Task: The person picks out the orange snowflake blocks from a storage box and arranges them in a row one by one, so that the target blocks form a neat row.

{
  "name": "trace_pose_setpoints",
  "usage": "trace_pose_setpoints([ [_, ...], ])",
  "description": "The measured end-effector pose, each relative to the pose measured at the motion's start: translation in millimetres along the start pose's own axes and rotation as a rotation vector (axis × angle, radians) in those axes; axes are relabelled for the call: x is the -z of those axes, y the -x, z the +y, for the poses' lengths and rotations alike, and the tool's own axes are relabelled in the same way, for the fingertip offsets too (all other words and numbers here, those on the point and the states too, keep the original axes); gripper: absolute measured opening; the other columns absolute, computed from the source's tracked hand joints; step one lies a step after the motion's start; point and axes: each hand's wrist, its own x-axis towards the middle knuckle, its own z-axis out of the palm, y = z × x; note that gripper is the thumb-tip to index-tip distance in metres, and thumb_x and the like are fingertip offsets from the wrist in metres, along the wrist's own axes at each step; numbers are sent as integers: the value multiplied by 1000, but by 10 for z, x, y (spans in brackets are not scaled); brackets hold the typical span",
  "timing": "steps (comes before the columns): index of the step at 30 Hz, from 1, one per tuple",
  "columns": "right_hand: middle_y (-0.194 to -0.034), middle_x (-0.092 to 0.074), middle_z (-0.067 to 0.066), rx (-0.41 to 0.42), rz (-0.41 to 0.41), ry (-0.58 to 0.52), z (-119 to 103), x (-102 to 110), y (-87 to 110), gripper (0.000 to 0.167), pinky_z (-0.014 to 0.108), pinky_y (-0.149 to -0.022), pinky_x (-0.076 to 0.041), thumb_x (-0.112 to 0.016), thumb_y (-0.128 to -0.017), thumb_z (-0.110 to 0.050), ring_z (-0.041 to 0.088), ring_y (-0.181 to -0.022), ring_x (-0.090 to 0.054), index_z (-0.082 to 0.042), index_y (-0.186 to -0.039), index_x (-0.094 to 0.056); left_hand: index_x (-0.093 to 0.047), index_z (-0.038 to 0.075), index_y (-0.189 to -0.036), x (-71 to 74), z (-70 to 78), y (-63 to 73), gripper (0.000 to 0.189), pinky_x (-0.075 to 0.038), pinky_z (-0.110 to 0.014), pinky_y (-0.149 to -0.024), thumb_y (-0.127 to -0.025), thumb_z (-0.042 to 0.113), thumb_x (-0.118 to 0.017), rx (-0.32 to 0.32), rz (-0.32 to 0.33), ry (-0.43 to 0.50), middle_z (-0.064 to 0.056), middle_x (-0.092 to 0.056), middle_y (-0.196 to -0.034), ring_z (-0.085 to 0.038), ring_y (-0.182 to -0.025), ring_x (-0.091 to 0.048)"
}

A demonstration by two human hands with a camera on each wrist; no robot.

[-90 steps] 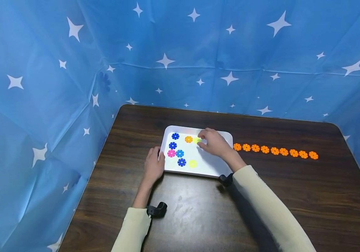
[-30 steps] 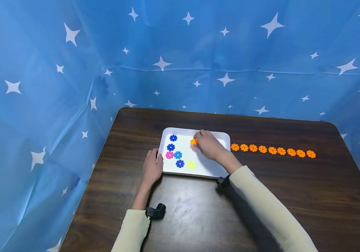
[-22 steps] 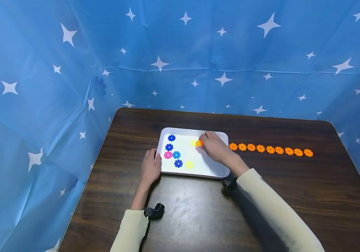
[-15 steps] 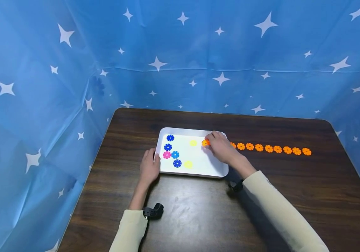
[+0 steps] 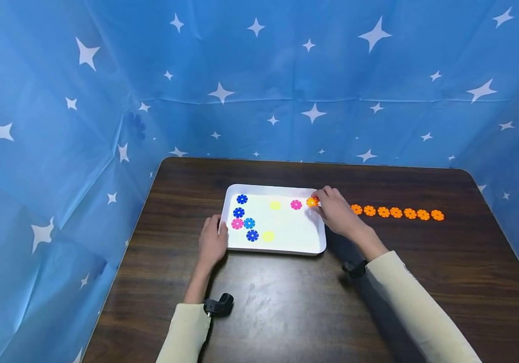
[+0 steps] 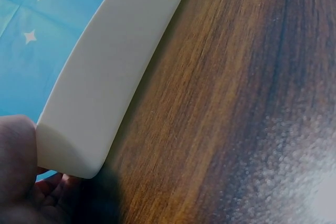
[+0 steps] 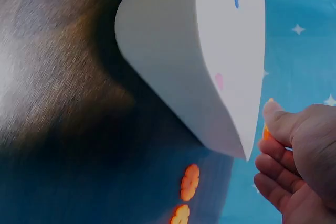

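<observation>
A white tray [image 5: 282, 247] lies on the dark wooden table. My left hand [image 5: 213, 242] grips its left edge; in the left wrist view the thumb [image 6: 16, 150] is at the rim and the curled fingers are partly hidden. Over the tray's upper right corner, my right hand [image 5: 338, 212] pinches an orange snowflake disc [image 5: 312, 202] between thumb and finger. The right wrist view has this disc [image 7: 266, 130] held above the rim. Inside the tray are a pink disc [image 5: 296, 204], a yellow disc [image 5: 275, 205] and several others, mostly dark blue.
A row of several orange snowflake discs [image 5: 396, 213] runs rightward along the table [image 5: 277, 302] from beside the tray; its left end is hidden by the right hand. Behind the table hangs a blue star-patterned cloth [image 5: 259, 60].
My right hand has picked the orange disc from the tray's upper middle and carried it right to the tray's corner. A pink disc has come into sight. The left hand stays at the tray.
</observation>
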Motion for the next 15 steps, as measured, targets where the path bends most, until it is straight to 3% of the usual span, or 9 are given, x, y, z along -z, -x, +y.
trace_pose_setpoints([
  [15,-121,-60,21,-80,-6,-34,258,54,229,39,47,-95,-53,-64,-100,-18,34,-105,-53,4,-132,-58,-54,-4,-138,-18,-53,-13,42,-46,-55,-102,-106,22,-44,-30,21,3,-25,-59,-127,-42,-116,-60],
])
